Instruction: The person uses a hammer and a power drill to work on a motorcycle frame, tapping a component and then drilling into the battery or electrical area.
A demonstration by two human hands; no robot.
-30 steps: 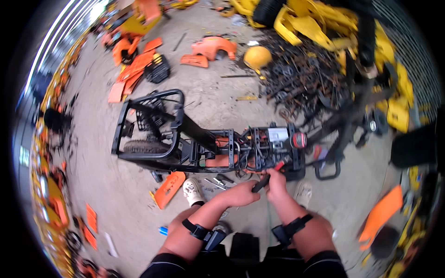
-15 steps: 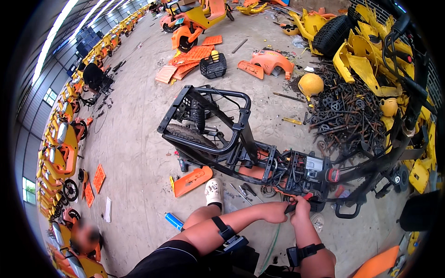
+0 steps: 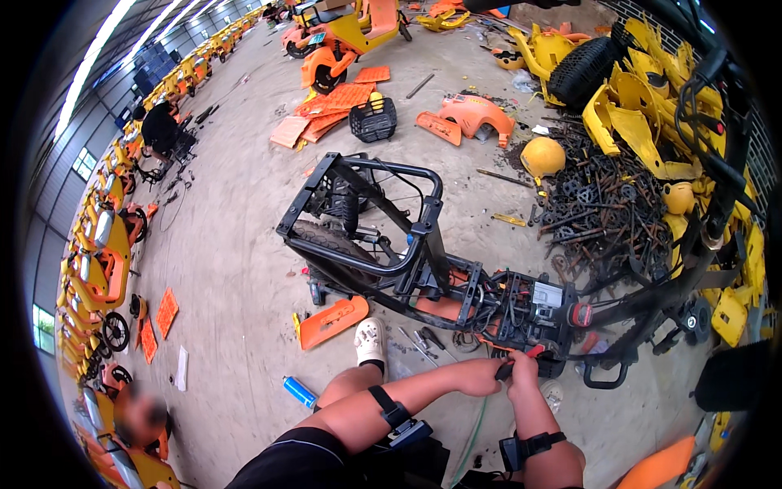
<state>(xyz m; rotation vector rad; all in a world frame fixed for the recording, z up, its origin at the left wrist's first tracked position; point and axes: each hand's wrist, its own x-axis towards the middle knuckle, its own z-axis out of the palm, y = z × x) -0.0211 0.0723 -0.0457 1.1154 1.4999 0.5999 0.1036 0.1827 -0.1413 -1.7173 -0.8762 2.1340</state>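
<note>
At lower centre of the frame, my right hand (image 3: 521, 368) is closed on red-handled pliers (image 3: 529, 354), their tip in the wiring (image 3: 509, 306) of the black scooter frame (image 3: 383, 244). My left hand (image 3: 481, 376) curls shut against the pliers' handle beside it. Orange panel (image 3: 330, 320) lies left; scrap pile (image 3: 603, 204) upper right.

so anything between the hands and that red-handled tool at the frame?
Nothing visible. The right hand already grips the red-handled tool, its tip at the black scooter frame. The left hand rests beside it, touching.
</note>
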